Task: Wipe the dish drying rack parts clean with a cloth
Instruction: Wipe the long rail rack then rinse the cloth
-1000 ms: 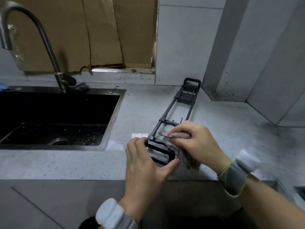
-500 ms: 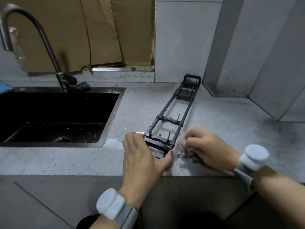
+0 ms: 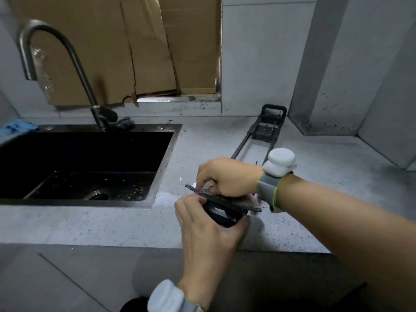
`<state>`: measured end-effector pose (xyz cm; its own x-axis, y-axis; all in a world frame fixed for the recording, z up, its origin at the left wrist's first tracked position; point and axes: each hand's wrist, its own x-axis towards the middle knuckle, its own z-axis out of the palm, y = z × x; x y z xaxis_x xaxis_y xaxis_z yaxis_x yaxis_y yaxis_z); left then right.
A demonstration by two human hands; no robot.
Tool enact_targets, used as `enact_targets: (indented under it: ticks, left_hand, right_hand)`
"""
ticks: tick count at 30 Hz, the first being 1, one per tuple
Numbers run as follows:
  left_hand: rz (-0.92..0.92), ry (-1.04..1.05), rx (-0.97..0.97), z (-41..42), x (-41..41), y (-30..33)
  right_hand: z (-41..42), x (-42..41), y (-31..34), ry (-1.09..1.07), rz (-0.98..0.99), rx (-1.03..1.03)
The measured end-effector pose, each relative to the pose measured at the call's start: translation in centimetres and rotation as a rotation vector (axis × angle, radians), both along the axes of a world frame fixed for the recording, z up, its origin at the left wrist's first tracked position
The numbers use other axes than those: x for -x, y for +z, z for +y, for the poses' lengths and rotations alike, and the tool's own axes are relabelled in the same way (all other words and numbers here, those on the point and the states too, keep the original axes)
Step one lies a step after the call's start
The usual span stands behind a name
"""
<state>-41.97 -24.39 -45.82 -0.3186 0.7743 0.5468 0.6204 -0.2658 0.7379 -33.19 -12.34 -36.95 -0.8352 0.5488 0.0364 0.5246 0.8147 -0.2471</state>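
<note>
Hand work is concentrated at the near end of the rack part (image 3: 267, 131), a long black frame laid on the grey worktop (image 3: 112, 221) to the right of the sink (image 3: 166, 154), with its far end reaching the corner by the wall. The near end loop is pinched by the left hand (image 3: 209, 228), fingers on one side and thumb on the other, so that it is steadied and seemingly tilted a little off the surface. The cloth (image 3: 252, 204), grey-edged with a paler face, is gripped in the curled fingers of the right hand (image 3: 227, 176) and pressed on the frame just behind that loop. From this placement, wiping is judged to be under way at the near end only. How clean the covered section has been made cannot be told. The long side rails and the small grid at the far end lie untouched by the cloth, so most of this part is judged to be left. No other rack parts are seen, and whether any remain cannot be told. Dark specks are scattered on the worktop and wall near the far end.
</note>
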Motion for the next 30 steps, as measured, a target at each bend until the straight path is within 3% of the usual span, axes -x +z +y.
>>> enact_targets:
  ticks: [4,9,12,14,19,21,25,30]
  left_hand:
    - [0.000,0.026,-0.046,0.2,0.0,-0.1]
    - [0.034,0.014,-0.055,0.7,0.2,-0.1]
    - [0.027,0.005,-0.042,0.5,0.1,0.0]
    - [0.025,0.011,-0.049,0.5,0.2,0.0]
    - [0.054,0.014,-0.038,0.8,0.1,0.1]
    - [0.058,-0.009,-0.011,0.8,0.2,0.2]
    - [0.094,-0.082,0.068,1.4,1.3,0.6]
    - [0.161,-0.168,0.155,2.8,0.5,1.7]
  right_hand:
    - [0.9,0.6,0.0,0.127,-0.115,-0.170]
    - [1.2,3.3,0.2,-0.007,-0.199,-0.264]
    - [1.8,3.5,1.2,-0.122,-0.072,-0.011]
    - [1.8,2.8,1.6,-0.064,-0.089,0.099]
    - [1.4,3.1,-0.2,-0.001,-0.206,-0.256]
    - [1.5,2.8,0.2,-0.052,-0.094,-0.225]
    - [1.1,-2.4,3.0,-0.316,0.407,0.108]
    - [-2.9,-10.2,4.1,-0.531,0.744,0.074]
